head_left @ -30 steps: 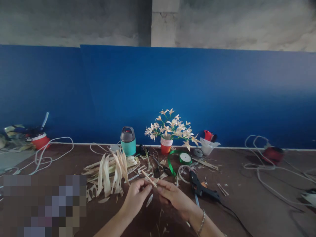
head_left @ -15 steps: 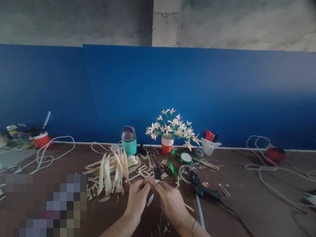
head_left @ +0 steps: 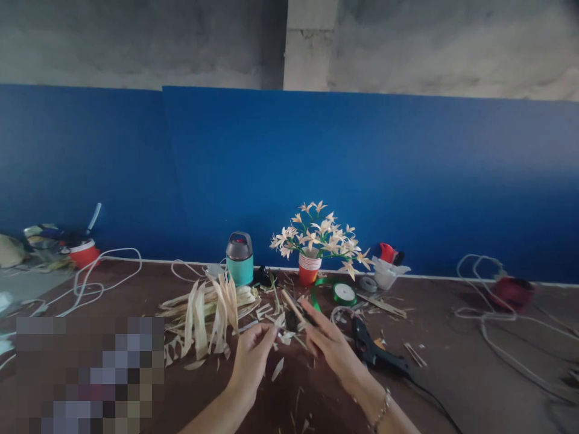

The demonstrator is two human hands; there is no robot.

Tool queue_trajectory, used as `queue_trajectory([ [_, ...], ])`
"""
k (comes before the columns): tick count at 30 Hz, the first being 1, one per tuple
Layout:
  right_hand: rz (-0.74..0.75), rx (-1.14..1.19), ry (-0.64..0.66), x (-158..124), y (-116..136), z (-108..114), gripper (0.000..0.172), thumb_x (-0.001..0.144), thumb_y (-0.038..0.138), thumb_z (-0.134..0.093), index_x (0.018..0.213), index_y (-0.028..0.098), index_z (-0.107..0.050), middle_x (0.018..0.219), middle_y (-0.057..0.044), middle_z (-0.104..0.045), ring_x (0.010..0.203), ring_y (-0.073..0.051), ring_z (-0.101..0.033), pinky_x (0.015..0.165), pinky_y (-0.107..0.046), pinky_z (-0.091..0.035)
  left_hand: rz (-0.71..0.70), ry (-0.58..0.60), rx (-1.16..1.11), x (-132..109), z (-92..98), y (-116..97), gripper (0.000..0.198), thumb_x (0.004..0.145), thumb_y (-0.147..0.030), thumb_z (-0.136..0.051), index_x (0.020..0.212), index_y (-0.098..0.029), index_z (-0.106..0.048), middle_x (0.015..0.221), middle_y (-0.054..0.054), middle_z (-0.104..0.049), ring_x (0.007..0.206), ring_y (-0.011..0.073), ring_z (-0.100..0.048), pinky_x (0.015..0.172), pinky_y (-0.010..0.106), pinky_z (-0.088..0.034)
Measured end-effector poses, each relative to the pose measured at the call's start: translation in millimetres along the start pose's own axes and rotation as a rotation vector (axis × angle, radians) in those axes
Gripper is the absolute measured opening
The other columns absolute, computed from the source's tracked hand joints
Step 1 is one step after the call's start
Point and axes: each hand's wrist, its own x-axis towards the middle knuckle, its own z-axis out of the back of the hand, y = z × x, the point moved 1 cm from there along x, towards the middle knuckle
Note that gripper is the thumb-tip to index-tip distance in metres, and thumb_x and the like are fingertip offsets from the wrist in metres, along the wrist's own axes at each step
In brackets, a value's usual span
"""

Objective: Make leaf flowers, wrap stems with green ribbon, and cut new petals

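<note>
My right hand (head_left: 330, 346) has its fingers closed around a narrow tan strip (head_left: 293, 306), which looks like dried corn husk and points up and away to the left. My left hand (head_left: 253, 355) is pinched, thumb against forefinger, just left of it; a thin pale bit seems to show at the fingertips, too small to name. A gap separates the two hands. Beyond the right fingers lie scissors (head_left: 291, 322), partly covered. Left of my left hand rests a pile of dried husks (head_left: 199, 313), and small husk scraps (head_left: 278, 369) lie between my wrists.
A red cup (head_left: 309, 270) of husk flowers (head_left: 325, 235) stands at the back, beside a teal container (head_left: 240, 265). Green ribbon on a spool (head_left: 344, 293) lies in front. A black glue gun (head_left: 377, 352) with its cord is at right. White cables (head_left: 488, 325) trail across the table.
My right hand has moved right, away from my left hand, with the strip in its fingers. My left hand keeps its pinch. The camera view has shifted slightly.
</note>
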Motion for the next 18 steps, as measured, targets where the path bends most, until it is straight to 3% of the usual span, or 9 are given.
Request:
queue_trajectory([
  [3, -0.187, 0.242, 0.263, -7, 5, -16, 0.075, 0.080, 0.049, -0.056, 0.142, 0.017, -0.029, 0.049, 0.008, -0.043, 0.045, -0.007, -0.035, 0.046, -0.018, -0.027, -0.011, 0.053, -0.014, 1, -0.6, 0, 0.027, 0.071, -0.041, -0.063, 0.061, -0.015, -0.065, 0.061, 0.002, -0.063, 0.065, 0.0174, -0.057, 0.063, 0.024, -0.043],
  [5, -0.272, 0.318, 0.316, -10, 6, -25, 0.083, 0.072, 0.053, -0.064, 0.141, 0.019, -0.032, 0.048, 0.009, -0.040, 0.043, -0.006, -0.031, 0.042, -0.017, -0.021, -0.014, 0.084, -0.031, -1, -1.7, 0, 0.025, 0.071, -0.039, -0.064, 0.063, -0.015, -0.066, 0.063, 0.003, -0.065, 0.068, 0.0187, -0.059, 0.066, 0.025, -0.045],
  [8, -0.318, 0.367, 0.289, -10, 4, -32, 0.074, 0.070, 0.056, -0.065, 0.133, 0.023, -0.047, 0.047, 0.010, -0.037, 0.041, -0.005, -0.026, 0.039, -0.015, -0.021, 0.003, 0.089, -0.049, -4, -3.1, -1, 0.023, 0.069, -0.037, -0.065, 0.067, -0.014, -0.068, 0.066, 0.004, -0.067, 0.070, 0.0196, -0.060, 0.067, 0.026, -0.045],
  [10, -0.216, 0.315, 0.242, -7, 3, -33, 0.059, 0.073, 0.053, -0.063, 0.123, 0.022, -0.058, 0.051, 0.006, -0.048, 0.045, -0.007, -0.038, 0.046, -0.018, -0.036, 0.029, 0.072, -0.069, -5, -3.7, -2, 0.024, 0.068, -0.038, -0.066, 0.066, -0.014, -0.068, 0.065, 0.005, -0.066, 0.067, 0.0186, -0.059, 0.065, 0.026, -0.045],
  [12, -0.018, 0.191, 0.196, -6, 2, -34, 0.045, 0.080, 0.046, -0.058, 0.117, 0.020, -0.064, 0.070, -0.002, -0.064, 0.067, -0.015, -0.057, 0.070, -0.028, -0.049, 0.067, 0.042, -0.098, -7, -4.1, -2, 0.026, 0.067, -0.039, -0.066, 0.061, -0.014, -0.065, 0.058, 0.002, -0.062, 0.060, 0.0155, -0.056, 0.059, 0.024, -0.043],
  [14, 0.164, 0.025, 0.158, -7, 2, -33, 0.037, 0.086, 0.032, -0.048, 0.117, 0.020, -0.063, 0.094, -0.007, -0.069, 0.094, -0.021, -0.060, 0.092, -0.037, -0.043, 0.096, 0.016, -0.131, -8, -4.6, -2, 0.027, 0.066, -0.040, -0.066, 0.056, -0.015, -0.061, 0.052, -0.002, -0.055, 0.053, 0.0121, -0.050, 0.053, 0.022, -0.039],
  [16, 0.255, -0.180, 0.140, -10, 2, -33, 0.043, 0.085, 0.017, -0.039, 0.124, 0.021, -0.058, 0.103, -0.009, -0.069, 0.101, -0.022, -0.060, 0.095, -0.038, -0.042, 0.111, -0.007, -0.155, -8, -5.3, -1, 0.030, 0.064, -0.042, -0.067, 0.053, -0.016, -0.057, 0.049, -0.004, -0.049, 0.049, 0.0103, -0.045, 0.050, 0.021, -0.036],
  [18, 0.282, -0.419, 0.127, -13, 2, -33, 0.057, 0.079, 0.006, -0.036, 0.131, 0.024, -0.050, 0.102, -0.009, -0.069, 0.096, -0.021, -0.062, 0.088, -0.033, -0.046, 0.122, -0.024, -0.165, -8, -6.5, -1, 0.033, 0.062, -0.043, -0.068, 0.050, -0.016, -0.054, 0.047, -0.005, -0.047, 0.047, 0.0095, -0.043, 0.049, 0.021, -0.034],
])
